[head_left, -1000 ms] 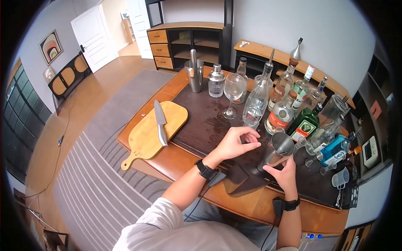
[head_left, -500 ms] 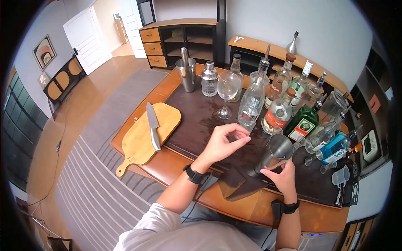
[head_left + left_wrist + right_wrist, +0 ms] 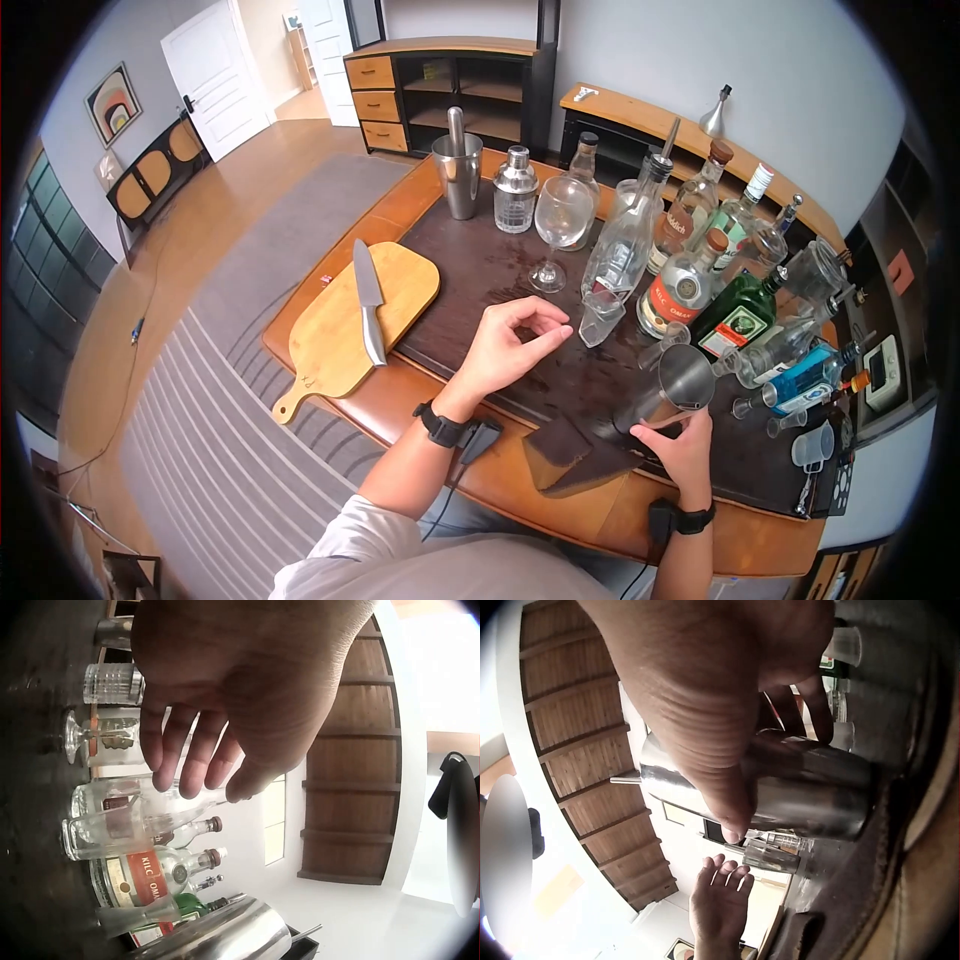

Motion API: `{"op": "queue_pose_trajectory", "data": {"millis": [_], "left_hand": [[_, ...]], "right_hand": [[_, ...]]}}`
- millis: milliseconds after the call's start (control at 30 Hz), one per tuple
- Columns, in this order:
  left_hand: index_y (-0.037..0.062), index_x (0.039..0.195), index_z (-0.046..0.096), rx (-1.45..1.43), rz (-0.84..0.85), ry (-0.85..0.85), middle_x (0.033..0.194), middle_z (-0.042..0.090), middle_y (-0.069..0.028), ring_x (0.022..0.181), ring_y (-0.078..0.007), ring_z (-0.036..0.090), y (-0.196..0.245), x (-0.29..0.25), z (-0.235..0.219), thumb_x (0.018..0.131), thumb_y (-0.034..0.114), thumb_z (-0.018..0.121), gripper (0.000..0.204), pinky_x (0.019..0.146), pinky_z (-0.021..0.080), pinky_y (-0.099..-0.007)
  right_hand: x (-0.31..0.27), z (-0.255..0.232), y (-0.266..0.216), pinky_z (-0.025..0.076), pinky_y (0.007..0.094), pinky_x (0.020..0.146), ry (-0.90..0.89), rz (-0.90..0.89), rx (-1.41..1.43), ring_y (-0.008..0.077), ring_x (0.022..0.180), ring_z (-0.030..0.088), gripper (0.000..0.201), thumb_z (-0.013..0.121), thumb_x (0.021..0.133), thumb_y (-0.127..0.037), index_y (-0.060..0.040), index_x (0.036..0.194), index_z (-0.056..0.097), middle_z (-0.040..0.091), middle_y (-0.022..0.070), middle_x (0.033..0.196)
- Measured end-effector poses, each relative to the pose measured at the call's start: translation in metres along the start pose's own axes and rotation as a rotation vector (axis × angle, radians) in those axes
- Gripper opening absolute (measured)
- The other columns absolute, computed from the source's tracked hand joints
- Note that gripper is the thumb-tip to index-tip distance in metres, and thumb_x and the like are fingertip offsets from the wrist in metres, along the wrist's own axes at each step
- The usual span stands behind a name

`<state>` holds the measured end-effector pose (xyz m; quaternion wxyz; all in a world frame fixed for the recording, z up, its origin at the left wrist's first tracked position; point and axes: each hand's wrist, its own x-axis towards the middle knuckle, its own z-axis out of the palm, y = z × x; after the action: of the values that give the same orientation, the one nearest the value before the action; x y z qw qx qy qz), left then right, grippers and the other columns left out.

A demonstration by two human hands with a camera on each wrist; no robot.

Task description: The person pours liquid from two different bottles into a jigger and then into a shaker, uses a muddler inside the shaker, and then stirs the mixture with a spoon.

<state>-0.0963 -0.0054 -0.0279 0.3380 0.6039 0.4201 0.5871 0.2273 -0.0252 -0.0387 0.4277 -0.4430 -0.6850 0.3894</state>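
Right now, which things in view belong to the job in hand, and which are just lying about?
Likely in the job:
metal tin, held by the right grip
clear glass, nearest the left grip, which holds nothing

Apparently just lying about:
knife, resting on the cutting board
stemmed glass
lidded shaker
bottles, none held

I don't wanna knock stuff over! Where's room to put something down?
The dark mat is bare between the cutting board and the wine glass, beyond the left hand. The board is bare either side of the knife. It's crowded on the right: bottles stand close together, and the right hand holds a metal cup in front.
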Motion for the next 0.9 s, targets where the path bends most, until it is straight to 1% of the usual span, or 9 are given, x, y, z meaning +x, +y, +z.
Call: {"op": "queue_pose_trajectory", "data": {"millis": [67,167,467,600,633,700,733,800,900], "left_hand": [[-0.0008,0.107,0.076,-0.013,0.019,0.017,0.097,0.077,-0.0032,0.088,-0.0094,0.07,0.0,0.0,0.001,0.096,0.006,0.08,0.014,0.082,0.057,-0.0268],[-0.0005,0.106,0.077,-0.005,-0.019,0.055,0.097,0.077,-0.0029,0.088,-0.0088,0.071,-0.001,0.001,-0.002,0.096,0.006,0.08,0.012,0.081,0.057,-0.0263],[-0.0004,0.103,0.077,-0.065,-0.038,0.15,0.093,0.077,-0.0009,0.086,-0.0063,0.07,-0.011,0.007,-0.003,0.097,0.008,0.079,0.01,0.079,0.056,-0.0242],[0.0006,0.101,0.077,-0.142,-0.067,0.24,0.091,0.076,0.0016,0.084,-0.0043,0.067,-0.02,0.015,-0.01,0.098,0.009,0.079,0.009,0.076,0.054,-0.0226],[0.0,0.103,0.076,-0.122,-0.079,0.227,0.095,0.077,-0.0032,0.089,-0.0083,0.07,-0.021,0.012,-0.012,0.1,0.008,0.076,0.009,0.082,0.057,-0.0251],[0.0001,0.103,0.075,-0.096,-0.074,0.239,0.095,0.077,-0.0023,0.088,-0.0077,0.07,-0.02,0.006,-0.011,0.1,0.009,0.078,0.01,0.081,0.056,-0.0247],[0.0001,0.103,0.075,-0.099,-0.069,0.24,0.095,0.077,-0.0019,0.088,-0.0075,0.07,-0.015,0.003,-0.01,0.099,0.009,0.078,0.01,0.081,0.056,-0.0245],[0.0005,0.102,0.075,-0.098,-0.065,0.25,0.094,0.076,-0.0006,0.087,-0.0064,0.069,-0.014,-0.001,-0.011,0.099,0.01,0.079,0.011,0.08,0.055,-0.0239],[0.0014,0.104,0.075,-0.075,-0.089,0.253,0.097,0.076,-0.0006,0.089,-0.006,0.068,-0.005,-0.007,-0.023,0.099,0.01,0.079,0.012,0.08,0.055,-0.0235]], "right_hand": [[-0.001,-0.001,0.001,0.06,0.0343,0.089,-0.009,0.029,0.012,0.0191,0.097,0.074,0.066,0.095,0.074,-0.001,0.0012,0.127,0.057,0.074,0.0109,0.11],[-0.001,0.0,-0.005,0.058,0.0332,0.085,0.02,-0.005,-0.03,0.0211,0.09,0.079,0.067,0.097,0.073,-0.004,0.0024,0.126,0.057,0.078,0.0112,0.102],[-0.001,-0.002,-0.012,0.057,0.0335,0.087,-0.009,-0.069,-0.13,0.0215,0.088,0.079,0.067,0.096,0.072,-0.005,0.0014,0.126,0.057,0.079,0.0117,0.098],[-0.002,-0.002,-0.007,0.058,0.0345,0.087,-0.006,-0.042,-0.062,0.0206,0.092,0.078,0.066,0.096,0.073,-0.004,0.0014,0.126,0.057,0.078,0.0115,0.102],[-0.002,-0.002,-0.001,0.058,0.0347,0.087,0.0,-0.037,-0.05,0.0202,0.093,0.078,0.066,0.096,0.074,-0.003,0.0015,0.127,0.057,0.078,0.0114,0.103],[-0.001,0.001,-0.003,0.058,0.0347,0.086,-0.001,-0.019,-0.008,0.0195,0.095,0.076,0.063,0.094,0.076,-0.001,0.0016,0.126,0.057,0.077,0.0111,0.106],[-0.001,0.001,0.0,0.058,0.0348,0.088,0.0,-0.057,-0.014,0.0192,0.095,0.076,0.061,0.093,0.077,0.0,0.0016,0.126,0.057,0.077,0.0114,0.105],[-0.002,-0.001,-0.002,0.057,0.0362,0.094,-0.007,0.022,-0.011,0.0207,0.097,0.075,0.061,0.093,0.077,-0.001,0.0015,0.126,0.057,0.076,0.0111,0.105],[-0.002,-0.009,0.014,0.053,0.0369,0.1,-0.054,0.005,-0.04,0.0227,0.105,0.073,0.067,0.094,0.075,-0.002,0.0014,0.13,0.056,0.074,0.0144,0.117]]}}
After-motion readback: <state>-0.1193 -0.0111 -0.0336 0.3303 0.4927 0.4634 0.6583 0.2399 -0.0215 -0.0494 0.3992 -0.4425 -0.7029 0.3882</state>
